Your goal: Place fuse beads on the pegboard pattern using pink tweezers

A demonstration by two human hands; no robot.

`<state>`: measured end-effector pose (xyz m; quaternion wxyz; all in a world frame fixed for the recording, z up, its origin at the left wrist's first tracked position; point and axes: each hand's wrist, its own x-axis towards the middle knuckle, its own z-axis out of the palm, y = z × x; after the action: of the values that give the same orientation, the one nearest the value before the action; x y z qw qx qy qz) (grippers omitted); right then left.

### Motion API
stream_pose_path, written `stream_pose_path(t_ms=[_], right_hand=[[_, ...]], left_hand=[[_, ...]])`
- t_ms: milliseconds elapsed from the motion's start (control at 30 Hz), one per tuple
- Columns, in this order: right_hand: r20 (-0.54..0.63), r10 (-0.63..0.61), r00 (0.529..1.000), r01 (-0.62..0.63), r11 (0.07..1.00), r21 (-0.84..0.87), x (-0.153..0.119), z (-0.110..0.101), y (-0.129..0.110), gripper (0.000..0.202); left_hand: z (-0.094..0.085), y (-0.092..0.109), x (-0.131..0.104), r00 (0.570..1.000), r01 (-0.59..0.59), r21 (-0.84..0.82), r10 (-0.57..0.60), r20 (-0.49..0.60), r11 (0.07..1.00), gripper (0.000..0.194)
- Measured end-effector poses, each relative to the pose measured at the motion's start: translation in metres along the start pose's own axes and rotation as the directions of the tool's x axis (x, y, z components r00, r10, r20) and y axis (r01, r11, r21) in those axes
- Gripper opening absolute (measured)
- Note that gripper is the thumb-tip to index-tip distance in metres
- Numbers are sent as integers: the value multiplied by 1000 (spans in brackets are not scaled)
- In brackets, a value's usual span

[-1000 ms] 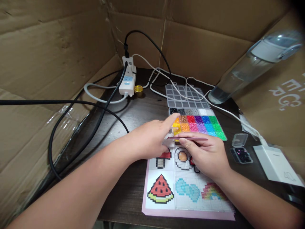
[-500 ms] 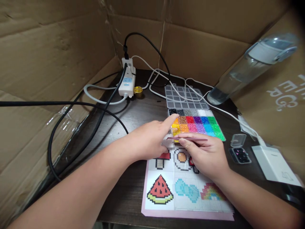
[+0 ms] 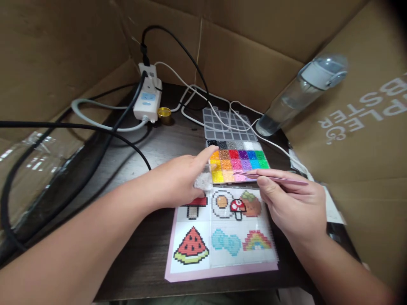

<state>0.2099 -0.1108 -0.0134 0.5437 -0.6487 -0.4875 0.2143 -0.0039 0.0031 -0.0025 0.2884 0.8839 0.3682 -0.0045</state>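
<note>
My left hand (image 3: 181,180) grips a small clear box of white beads (image 3: 203,181) between thumb and fingers. Its index finger stretches to the left edge of the bead organizer (image 3: 243,154), whose compartments hold beads in many colours. Pink tweezers (image 3: 282,178) are pinched in my right hand (image 3: 295,203), tips pointing left over the organizer's front row. I cannot see anything between the tips. Below both hands lies a pattern sheet (image 3: 190,271) under a clear pegboard (image 3: 257,256). A small red-and-white mushroom made of beads (image 3: 238,208) rests between the egg and the round orange picture.
The organizer's lid (image 3: 230,125) lies open behind it, with white cables across. A white power strip (image 3: 148,99), black cables (image 3: 121,131) and a gold cup (image 3: 164,115) are at the back left. A water bottle (image 3: 299,95) stands back right. Cardboard walls (image 3: 254,46) enclose the table.
My right hand has moved right with the tweezers, away from my left hand, uncovering the bead mushroom and the orange picture. My left hand keeps its grip on the small box. The view has shifted.
</note>
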Motion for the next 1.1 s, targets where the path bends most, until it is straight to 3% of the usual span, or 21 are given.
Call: stream_pose_path(t_ms=[133,267,400,667,1100], right_hand=[[-32,47,998,-48,998,-42,-16,-29,14,11],[0,122,993,-121,990,-68,-35,-42,37,13],[10,137,991,-135,985,-105,-46,-40,50,15],[27,98,995,-94,986,-139,-42,-29,39,10],[65,88,994,-78,986,-145,-43,-30,43,11]], left_hand=[[2,-2,2,999,32,-4,-32,-7,999,100],[3,-3,3,999,40,11,-40,-8,999,103],[4,-2,4,999,41,22,-41,-9,999,104],[2,-2,4,998,61,18,-61,11,998,105],[3,-2,4,999,42,17,-42,4,999,104]])
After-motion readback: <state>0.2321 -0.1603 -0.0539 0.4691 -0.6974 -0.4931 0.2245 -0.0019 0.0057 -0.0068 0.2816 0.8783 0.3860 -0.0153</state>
